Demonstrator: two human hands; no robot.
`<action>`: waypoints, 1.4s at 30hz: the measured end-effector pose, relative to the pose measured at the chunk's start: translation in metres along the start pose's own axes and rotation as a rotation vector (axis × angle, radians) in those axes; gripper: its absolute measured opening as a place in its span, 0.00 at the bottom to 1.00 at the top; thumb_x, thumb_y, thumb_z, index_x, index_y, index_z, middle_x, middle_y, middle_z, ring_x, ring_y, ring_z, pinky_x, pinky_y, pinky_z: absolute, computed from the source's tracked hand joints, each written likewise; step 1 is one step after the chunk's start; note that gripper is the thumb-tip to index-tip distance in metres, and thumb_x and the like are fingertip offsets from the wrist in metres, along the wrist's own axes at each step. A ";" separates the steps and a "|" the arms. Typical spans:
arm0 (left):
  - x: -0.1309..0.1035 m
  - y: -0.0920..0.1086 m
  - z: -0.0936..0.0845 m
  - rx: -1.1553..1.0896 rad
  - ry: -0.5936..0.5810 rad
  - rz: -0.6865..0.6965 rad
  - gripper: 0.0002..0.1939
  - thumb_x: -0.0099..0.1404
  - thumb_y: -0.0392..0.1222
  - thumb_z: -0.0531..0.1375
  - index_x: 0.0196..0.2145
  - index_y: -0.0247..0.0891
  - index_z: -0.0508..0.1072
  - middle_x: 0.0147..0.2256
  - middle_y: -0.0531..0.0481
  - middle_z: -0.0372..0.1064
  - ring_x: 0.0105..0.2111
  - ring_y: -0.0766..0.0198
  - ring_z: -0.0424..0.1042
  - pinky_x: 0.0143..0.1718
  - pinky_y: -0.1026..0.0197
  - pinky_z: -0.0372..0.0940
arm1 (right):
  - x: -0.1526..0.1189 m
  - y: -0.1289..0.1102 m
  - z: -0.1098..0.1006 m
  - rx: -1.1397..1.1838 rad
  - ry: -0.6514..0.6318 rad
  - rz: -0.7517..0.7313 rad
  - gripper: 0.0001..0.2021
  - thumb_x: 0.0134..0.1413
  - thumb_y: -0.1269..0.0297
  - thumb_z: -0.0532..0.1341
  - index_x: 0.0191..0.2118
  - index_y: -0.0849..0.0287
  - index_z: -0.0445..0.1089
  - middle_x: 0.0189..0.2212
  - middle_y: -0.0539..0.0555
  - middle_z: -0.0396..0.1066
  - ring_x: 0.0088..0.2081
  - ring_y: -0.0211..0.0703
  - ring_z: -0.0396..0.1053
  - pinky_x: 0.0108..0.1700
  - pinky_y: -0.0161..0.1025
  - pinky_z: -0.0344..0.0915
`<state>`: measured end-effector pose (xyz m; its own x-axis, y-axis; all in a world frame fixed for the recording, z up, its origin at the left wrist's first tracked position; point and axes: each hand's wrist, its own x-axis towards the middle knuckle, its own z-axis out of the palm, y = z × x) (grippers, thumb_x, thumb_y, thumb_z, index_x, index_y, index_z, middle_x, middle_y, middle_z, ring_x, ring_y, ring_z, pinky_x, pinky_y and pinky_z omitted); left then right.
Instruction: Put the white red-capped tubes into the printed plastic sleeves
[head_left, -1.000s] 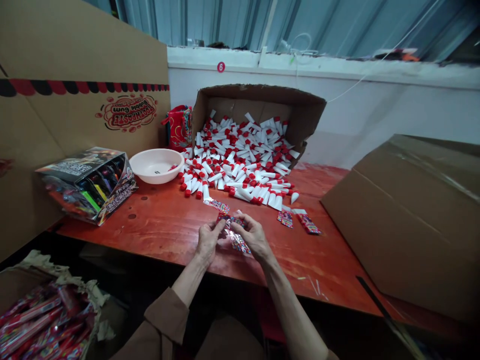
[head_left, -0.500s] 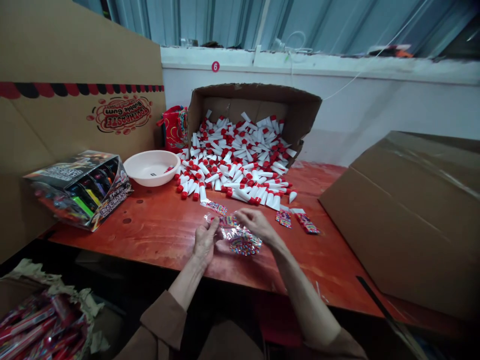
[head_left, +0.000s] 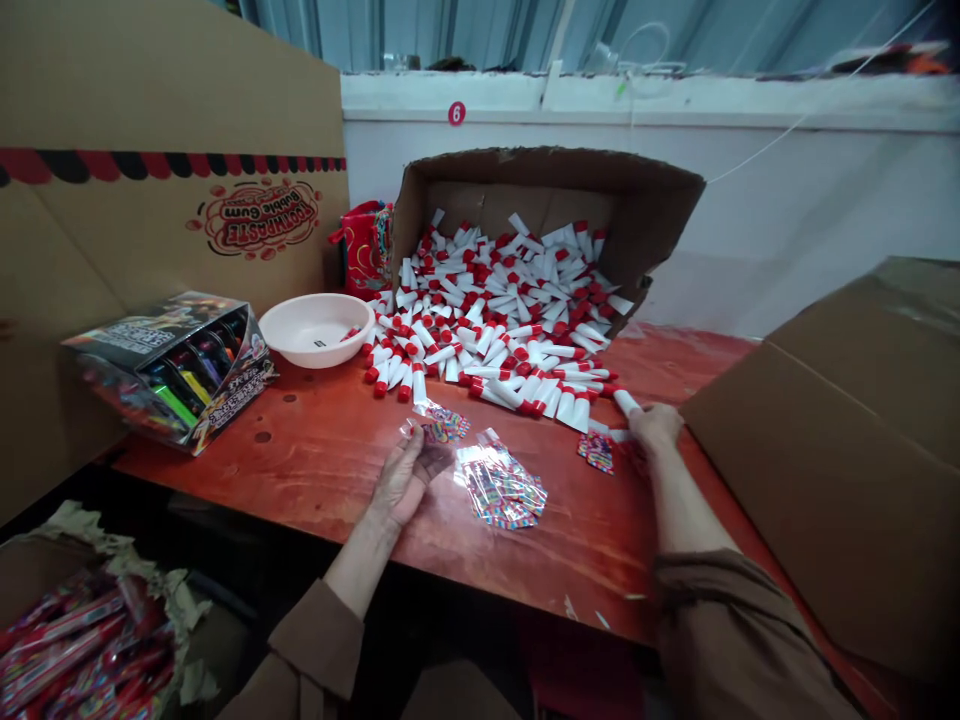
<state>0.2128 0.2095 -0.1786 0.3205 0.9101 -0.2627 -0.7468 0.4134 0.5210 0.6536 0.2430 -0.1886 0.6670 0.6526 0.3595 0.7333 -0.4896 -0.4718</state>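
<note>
LH [head_left: 405, 478] is nearing printed clear-plastic sachet [head_left: 448, 425]; RH [head_left: 657, 425] is meeting white plastic tube [head_left: 625, 402]. Grips: can't tell. Light fingertip pressure is best for avoiding creases.

Here's the tabletop [head_left: 345, 450], red-stained wood with visible grain and knots, softly shiny. On it, clear glossy plastic sachets [head_left: 502, 482] throw back bright glints. Behind them, the small tubes [head_left: 506, 390] look like smooth white plastic with shinier red caps. The tipped carton [head_left: 660, 215] is matt brown cardboard, rough along its torn edge. Over to the left, the basin [head_left: 315, 350] is smooth pale plastic, and up top, ribbed metal-looking sheeting [head_left: 480, 35] carries a dull sheen.
</note>
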 end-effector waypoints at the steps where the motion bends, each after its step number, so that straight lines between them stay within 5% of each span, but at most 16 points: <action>1: 0.000 0.002 -0.001 0.000 -0.012 -0.008 0.19 0.50 0.46 0.74 0.34 0.33 0.75 0.30 0.44 0.78 0.31 0.59 0.78 0.40 0.55 0.73 | -0.003 -0.001 -0.006 0.011 0.007 0.010 0.21 0.63 0.60 0.52 0.39 0.73 0.76 0.32 0.73 0.73 0.37 0.56 0.72 0.39 0.49 0.62; 5: -0.003 0.013 -0.005 0.040 -0.054 -0.001 0.17 0.53 0.45 0.72 0.36 0.32 0.75 0.32 0.42 0.78 0.33 0.57 0.79 0.44 0.52 0.73 | -0.042 -0.029 -0.038 0.163 0.000 -0.046 0.19 0.62 0.59 0.53 0.48 0.65 0.74 0.37 0.63 0.75 0.36 0.47 0.72 0.38 0.41 0.65; 8: -0.009 0.021 -0.006 0.083 -0.091 0.033 0.16 0.55 0.45 0.72 0.35 0.33 0.74 0.33 0.43 0.79 0.33 0.57 0.79 0.44 0.51 0.73 | -0.107 -0.075 -0.068 0.525 -0.188 -0.323 0.19 0.58 0.52 0.58 0.47 0.59 0.74 0.34 0.56 0.75 0.33 0.46 0.71 0.34 0.39 0.66; 11: -0.020 0.027 -0.007 0.118 -0.124 0.063 0.17 0.54 0.46 0.72 0.35 0.33 0.74 0.33 0.43 0.79 0.32 0.57 0.79 0.44 0.50 0.73 | -0.180 -0.122 -0.091 0.591 -0.347 -0.524 0.15 0.60 0.51 0.58 0.43 0.55 0.75 0.34 0.55 0.74 0.35 0.47 0.71 0.37 0.41 0.67; 16: -0.035 0.034 -0.007 0.172 -0.170 0.106 0.18 0.55 0.48 0.72 0.35 0.32 0.74 0.33 0.44 0.79 0.32 0.57 0.79 0.44 0.50 0.73 | -0.249 -0.153 -0.091 0.596 -0.325 -0.650 0.13 0.63 0.53 0.57 0.42 0.53 0.74 0.37 0.57 0.75 0.36 0.49 0.72 0.37 0.43 0.69; 23: -0.039 0.030 -0.005 0.140 -0.127 0.150 0.17 0.56 0.45 0.71 0.38 0.32 0.74 0.35 0.44 0.78 0.35 0.60 0.77 0.44 0.54 0.71 | -0.266 -0.147 -0.080 0.570 -0.194 -0.756 0.11 0.65 0.57 0.57 0.43 0.54 0.75 0.37 0.57 0.77 0.38 0.48 0.75 0.41 0.43 0.71; 27: -0.037 0.029 -0.006 0.148 -0.119 0.135 0.17 0.54 0.44 0.72 0.37 0.33 0.75 0.35 0.46 0.78 0.33 0.61 0.77 0.41 0.55 0.71 | -0.267 -0.146 -0.090 0.641 -0.300 -0.652 0.11 0.65 0.57 0.58 0.43 0.55 0.74 0.36 0.55 0.77 0.36 0.45 0.75 0.38 0.38 0.72; 33: -0.036 0.035 -0.009 0.157 -0.164 0.116 0.14 0.55 0.43 0.72 0.35 0.34 0.75 0.33 0.47 0.78 0.33 0.59 0.77 0.43 0.51 0.72 | -0.267 -0.142 -0.094 0.679 -0.236 -0.522 0.11 0.64 0.57 0.59 0.43 0.57 0.74 0.35 0.54 0.75 0.35 0.43 0.73 0.38 0.37 0.71; 42: -0.036 0.034 -0.006 0.157 -0.191 0.144 0.14 0.55 0.42 0.71 0.36 0.34 0.75 0.33 0.49 0.77 0.33 0.62 0.76 0.46 0.50 0.72 | -0.274 -0.142 -0.083 0.535 -0.124 -0.760 0.08 0.64 0.64 0.58 0.45 0.55 0.73 0.38 0.55 0.77 0.38 0.46 0.75 0.41 0.42 0.71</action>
<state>0.1722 0.1908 -0.1561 0.3328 0.9426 -0.0269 -0.6980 0.2655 0.6650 0.3776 0.0861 -0.1527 -0.0076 0.7602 0.6497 0.7877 0.4047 -0.4644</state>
